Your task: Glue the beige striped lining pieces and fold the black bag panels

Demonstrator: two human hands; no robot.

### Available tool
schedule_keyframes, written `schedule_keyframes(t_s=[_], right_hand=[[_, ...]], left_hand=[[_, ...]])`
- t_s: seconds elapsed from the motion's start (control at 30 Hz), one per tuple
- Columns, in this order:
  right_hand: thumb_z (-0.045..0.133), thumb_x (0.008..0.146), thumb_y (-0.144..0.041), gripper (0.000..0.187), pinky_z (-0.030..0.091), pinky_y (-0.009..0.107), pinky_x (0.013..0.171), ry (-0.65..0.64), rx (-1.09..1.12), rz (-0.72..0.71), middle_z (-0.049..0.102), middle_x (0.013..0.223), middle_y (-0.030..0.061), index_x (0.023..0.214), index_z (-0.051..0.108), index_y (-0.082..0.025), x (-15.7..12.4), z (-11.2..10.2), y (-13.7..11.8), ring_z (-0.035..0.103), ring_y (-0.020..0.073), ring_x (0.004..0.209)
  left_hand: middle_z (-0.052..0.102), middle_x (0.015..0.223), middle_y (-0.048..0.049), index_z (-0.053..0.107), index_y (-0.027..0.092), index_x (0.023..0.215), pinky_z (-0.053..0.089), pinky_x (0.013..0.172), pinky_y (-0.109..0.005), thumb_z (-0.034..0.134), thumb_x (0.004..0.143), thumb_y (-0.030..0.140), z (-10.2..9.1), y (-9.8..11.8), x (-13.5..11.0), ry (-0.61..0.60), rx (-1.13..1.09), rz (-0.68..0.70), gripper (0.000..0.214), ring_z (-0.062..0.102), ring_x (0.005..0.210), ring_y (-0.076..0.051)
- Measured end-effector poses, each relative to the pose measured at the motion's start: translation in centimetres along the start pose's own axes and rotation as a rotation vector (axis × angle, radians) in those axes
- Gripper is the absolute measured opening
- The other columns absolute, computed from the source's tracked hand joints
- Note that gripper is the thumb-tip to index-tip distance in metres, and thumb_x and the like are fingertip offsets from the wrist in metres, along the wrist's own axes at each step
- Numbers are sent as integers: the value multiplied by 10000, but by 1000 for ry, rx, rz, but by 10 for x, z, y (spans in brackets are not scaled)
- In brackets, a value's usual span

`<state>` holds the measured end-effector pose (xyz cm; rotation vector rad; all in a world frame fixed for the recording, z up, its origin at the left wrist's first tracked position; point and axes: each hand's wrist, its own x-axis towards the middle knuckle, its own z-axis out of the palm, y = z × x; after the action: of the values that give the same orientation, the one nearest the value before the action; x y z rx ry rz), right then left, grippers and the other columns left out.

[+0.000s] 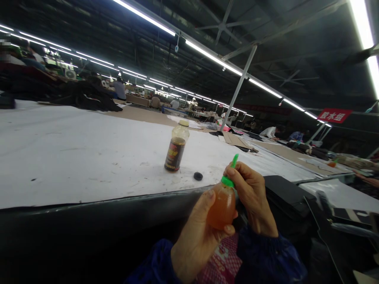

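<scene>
My left hand [197,232] wraps round a small squeeze bottle [222,208] filled with orange-brown liquid, held upright in front of the table edge. At its top, my right hand [251,189] pinches the green nozzle cap [227,180], whose tip pokes up above the fingers. Whether the cap is fully seated cannot be seen. Beyond my hands, a clear plastic bottle [175,152] with a dark label and pale cap stands on the white table, partly full of dark liquid. A small round black lid [198,176] lies near it.
The white-covered table [89,157] has a dark front edge. Black sheets [287,193] are stacked to my right. Dark cloth [89,94] is heaped at the far left, and cardboard pieces [237,140] lie farther back. Several people work at distant tables.
</scene>
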<state>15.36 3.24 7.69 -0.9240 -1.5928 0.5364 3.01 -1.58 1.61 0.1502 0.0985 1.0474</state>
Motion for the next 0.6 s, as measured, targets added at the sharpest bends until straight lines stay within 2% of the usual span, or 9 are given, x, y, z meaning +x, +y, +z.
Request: schedule_keyframes(t_s=[0.1, 0.2, 0.3, 0.47, 0.6], right_hand=[[689, 828, -474, 327, 348, 244, 515, 6, -23, -1, 508, 604, -34, 658, 606, -208, 1, 1, 1, 405, 108, 546], [666, 837, -482, 345, 339, 244, 505, 19, -37, -4, 494, 592, -36, 643, 585, -209, 0, 4, 1, 395, 107, 539], [663, 841, -490, 368, 319, 242, 492, 42, -60, -5, 464, 579, -42, 627, 554, -211, -1, 8, -1, 370, 104, 533], [654, 848, -505, 384, 309, 244, 488, 82, -95, -11, 453, 581, -44, 628, 543, -211, -4, 14, -4, 362, 103, 533], [656, 841, -524, 403, 305, 247, 489, 114, -128, -12, 425, 567, -48, 623, 528, -211, -5, 19, -6, 360, 105, 538]], left_hand=[[749, 907, -83, 719, 131, 1023, 503, 433, -175, 976, 597, 351, -2, -1, 1, 19, 7, -5, 545, 740, 674, -217], [735, 911, -66, 716, 149, 1025, 514, 451, -169, 942, 662, 367, -3, -4, 2, -2, 42, 38, 480, 730, 698, -195], [716, 946, -54, 697, 161, 1055, 540, 477, -172, 891, 740, 370, -3, -6, 2, 2, 121, 176, 425, 699, 742, -161], [690, 998, -33, 619, 196, 1105, 559, 475, -205, 927, 676, 399, 3, -7, 0, 90, 239, 364, 565, 644, 739, -141], [677, 1011, -31, 581, 218, 1089, 553, 476, -227, 928, 663, 379, 3, -6, 4, 121, 308, 513, 572, 647, 768, -166]])
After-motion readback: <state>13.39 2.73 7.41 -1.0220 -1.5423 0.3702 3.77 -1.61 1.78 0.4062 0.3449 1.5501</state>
